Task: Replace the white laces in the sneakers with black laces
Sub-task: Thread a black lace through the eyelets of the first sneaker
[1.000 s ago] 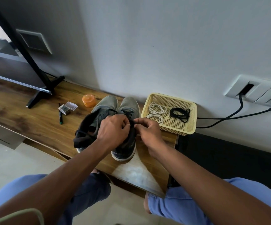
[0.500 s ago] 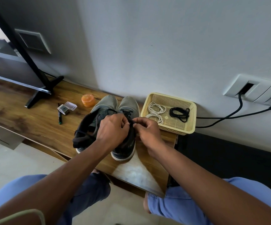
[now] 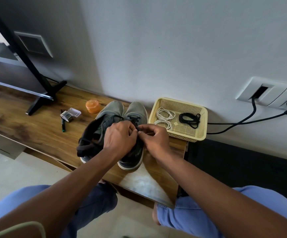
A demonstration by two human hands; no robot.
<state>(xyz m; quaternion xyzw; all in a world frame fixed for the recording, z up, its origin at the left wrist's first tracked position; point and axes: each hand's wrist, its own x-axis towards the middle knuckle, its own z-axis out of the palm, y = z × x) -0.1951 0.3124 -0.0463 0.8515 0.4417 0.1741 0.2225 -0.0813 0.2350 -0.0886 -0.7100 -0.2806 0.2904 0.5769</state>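
Left hand (image 3: 120, 137) and right hand (image 3: 154, 139) pinch black lace (image 3: 138, 129) over right sneaker (image 3: 133, 134), fingertips clamped together; white laces (image 3: 164, 118) in basket (image 3: 202, 125).

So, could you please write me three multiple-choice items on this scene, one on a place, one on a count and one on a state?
1. Where does the coiled black lace lie?
A. in the yellow basket
B. on the floor
C. beside the marker

2. How many white lace coils lie in the basket?
A. none
B. two
C. five

3. What are the left hand and right hand doing?
A. resting flat on the shelf
B. lifting the basket
C. pinching a black lace over the right sneaker

Key: 1 A, it sits in the basket's right half; 2 B, two coils show; 3 C, both sets of fingertips meet there.
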